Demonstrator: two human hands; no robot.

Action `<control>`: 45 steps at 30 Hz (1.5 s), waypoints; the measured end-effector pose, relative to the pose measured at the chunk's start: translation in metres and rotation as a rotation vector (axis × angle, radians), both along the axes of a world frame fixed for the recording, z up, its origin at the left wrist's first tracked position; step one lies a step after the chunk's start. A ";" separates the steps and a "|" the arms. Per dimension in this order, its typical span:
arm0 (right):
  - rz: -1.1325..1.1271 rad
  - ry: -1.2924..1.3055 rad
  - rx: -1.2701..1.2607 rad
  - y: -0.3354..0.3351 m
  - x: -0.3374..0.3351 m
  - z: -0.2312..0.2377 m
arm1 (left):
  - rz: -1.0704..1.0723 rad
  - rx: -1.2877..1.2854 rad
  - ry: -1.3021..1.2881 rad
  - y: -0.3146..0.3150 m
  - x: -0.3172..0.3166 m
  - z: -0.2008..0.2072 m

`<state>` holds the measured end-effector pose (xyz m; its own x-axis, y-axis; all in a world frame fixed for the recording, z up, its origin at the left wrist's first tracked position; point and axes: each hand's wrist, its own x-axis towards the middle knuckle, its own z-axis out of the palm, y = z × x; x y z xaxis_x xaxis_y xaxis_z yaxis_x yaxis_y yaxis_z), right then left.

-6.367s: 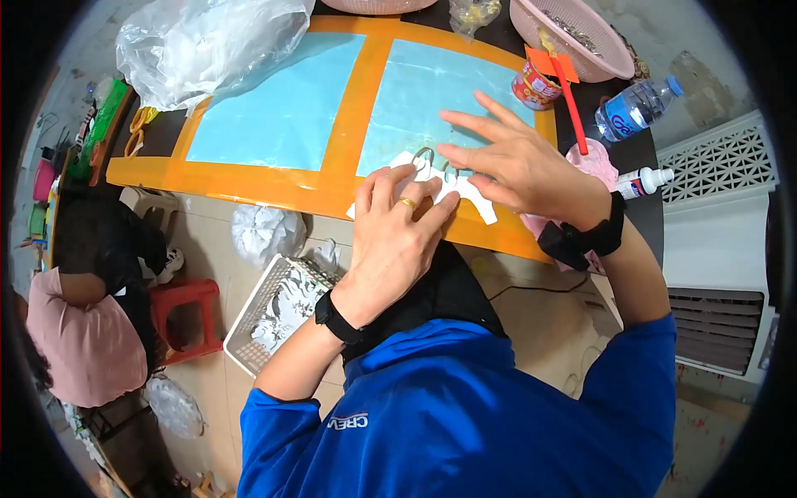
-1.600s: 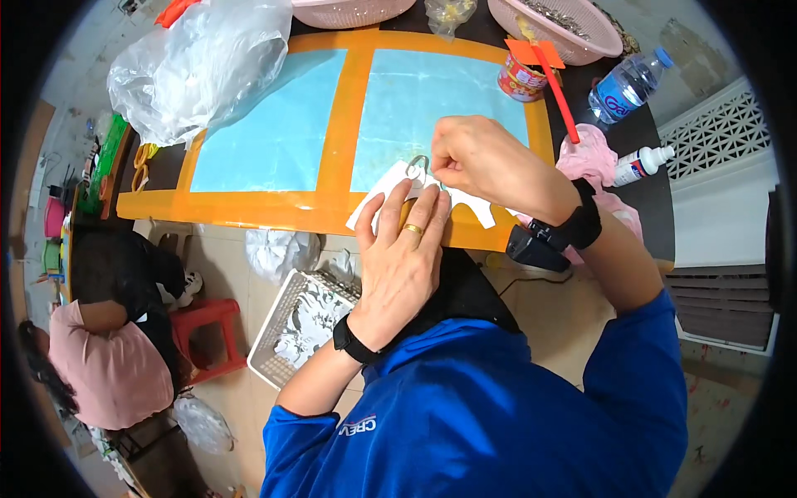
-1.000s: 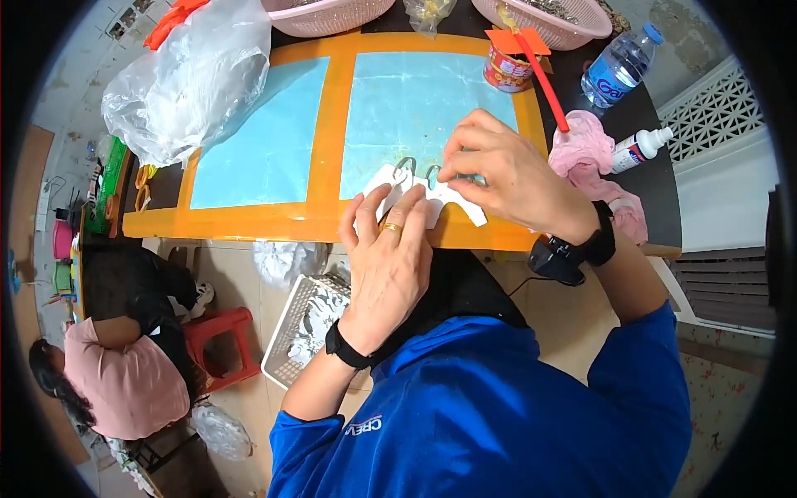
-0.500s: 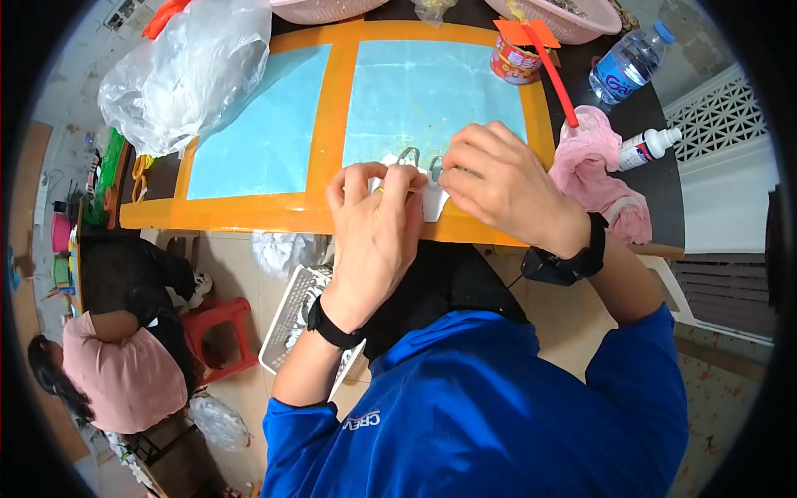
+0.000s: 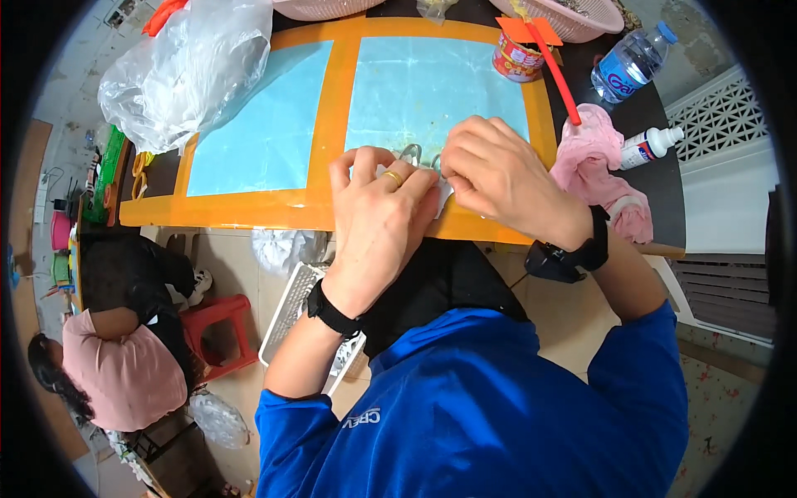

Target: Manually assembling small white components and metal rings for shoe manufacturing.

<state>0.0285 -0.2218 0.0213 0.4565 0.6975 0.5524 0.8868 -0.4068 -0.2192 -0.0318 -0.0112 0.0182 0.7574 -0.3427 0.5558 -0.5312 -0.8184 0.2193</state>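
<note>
Both of my hands work close together at the near edge of the table. My left hand, with a ring on one finger, is closed over a small white card-like piece, mostly hidden beneath it. Two thin grey loops stick up past my fingertips; what they belong to is covered. To the right, my right hand is pinched shut beside the second loop. Whatever lies between its fingertips is too small and hidden to make out.
Orange tape frames the blue work sheet on the dark table. A crumpled plastic bag lies at left. On the right are a red tin, a water bottle, a white bottle and a pink cloth. A person sits at far left.
My left hand has turned and shifted slightly right, covering more of the white piece and bringing its ring into view. My right hand stays pinched in nearly the same place.
</note>
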 end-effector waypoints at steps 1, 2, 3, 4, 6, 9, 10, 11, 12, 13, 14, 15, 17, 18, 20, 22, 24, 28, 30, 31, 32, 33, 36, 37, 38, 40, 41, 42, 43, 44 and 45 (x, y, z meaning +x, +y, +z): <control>0.003 0.026 0.005 -0.001 0.000 0.000 | 0.010 0.008 -0.008 -0.002 0.000 0.000; -0.003 0.034 -0.011 -0.001 0.000 0.001 | 0.008 0.009 -0.029 -0.004 0.000 -0.002; -0.012 0.040 -0.030 -0.003 0.000 0.003 | 0.004 0.006 -0.053 -0.007 0.001 -0.005; -0.021 0.046 -0.049 -0.004 0.000 0.005 | 0.000 0.004 -0.076 -0.008 0.002 -0.006; -0.020 0.063 -0.027 -0.006 -0.002 0.006 | 0.009 0.055 -0.095 -0.009 0.001 -0.006; -0.003 0.082 -0.013 -0.008 -0.002 0.007 | 0.003 0.070 -0.097 -0.006 0.002 -0.007; 0.005 0.088 -0.011 -0.008 -0.002 0.007 | -0.003 0.065 -0.092 -0.005 0.003 -0.007; -0.002 0.062 -0.018 -0.008 -0.003 0.007 | -0.015 0.029 -0.074 -0.003 0.004 -0.008; -0.011 0.035 -0.026 -0.008 -0.004 0.007 | -0.029 -0.008 -0.057 -0.002 0.006 -0.010; -0.020 0.008 -0.034 -0.007 -0.005 0.008 | -0.042 -0.046 -0.040 0.000 0.007 -0.010; -0.034 -0.013 -0.050 -0.006 -0.006 0.007 | -0.046 -0.054 0.003 0.003 0.006 -0.008; -0.045 -0.034 -0.064 -0.004 -0.006 0.005 | -0.049 -0.094 0.042 0.005 0.006 -0.007; -0.059 -0.085 -0.093 -0.001 -0.008 0.005 | -0.053 -0.173 0.119 0.008 0.006 -0.005; -0.059 -0.115 -0.107 0.001 -0.009 0.006 | -0.037 -0.181 0.187 0.009 0.004 0.001; -0.065 -0.156 -0.136 0.004 -0.010 0.007 | -0.062 -0.177 0.168 0.014 0.006 -0.001; -0.076 -0.180 -0.173 0.005 -0.011 0.009 | -0.076 -0.157 0.148 0.017 0.008 -0.004; -0.074 -0.163 -0.141 0.007 -0.012 0.010 | -0.079 -0.115 0.129 0.019 0.010 -0.006; -0.116 -0.041 -0.040 0.007 -0.011 0.002 | -0.066 -0.073 0.078 0.015 0.009 -0.003; -0.137 -0.005 -0.015 0.007 -0.012 0.002 | -0.066 -0.065 0.039 0.011 0.007 -0.001; -0.147 0.014 -0.001 0.008 -0.012 0.002 | -0.058 -0.058 0.019 0.009 0.007 -0.001; -0.152 0.006 -0.007 0.008 -0.013 0.002 | -0.051 -0.050 -0.001 0.007 0.007 -0.002; -0.157 -0.001 -0.012 0.009 -0.013 0.002 | -0.045 -0.043 -0.020 0.005 0.007 -0.002; -0.163 -0.040 -0.032 0.009 -0.016 0.003 | -0.017 0.034 -0.064 0.002 0.005 -0.003; -0.164 -0.058 -0.037 0.009 -0.016 0.003 | -0.010 0.047 -0.068 0.000 0.005 -0.003; -0.168 -0.070 -0.046 0.008 -0.018 0.004 | -0.003 0.060 -0.073 -0.001 0.003 -0.005; -0.177 -0.096 -0.062 0.009 -0.020 0.005 | -0.007 0.074 -0.087 -0.001 0.003 -0.008; -0.175 -0.107 -0.063 0.009 -0.021 0.004 | -0.017 0.076 -0.095 0.000 0.004 -0.009; -0.174 -0.119 -0.066 0.009 -0.021 0.003 | -0.029 0.077 -0.104 0.000 0.005 -0.010; -0.174 -0.130 -0.068 0.008 -0.022 0.001 | -0.041 0.081 -0.112 0.001 0.005 -0.011; -0.172 -0.147 -0.073 0.008 -0.022 0.000 | -0.052 0.086 -0.121 0.003 0.005 -0.011; -0.172 -0.162 -0.078 0.008 -0.022 -0.003 | -0.063 0.090 -0.128 0.005 0.005 -0.011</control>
<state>0.0066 -0.2138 0.0185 0.4814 0.6607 0.5759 0.8244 -0.5645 -0.0415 -0.0271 -0.0063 0.0067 0.6577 -0.4402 0.6113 -0.6012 -0.7957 0.0739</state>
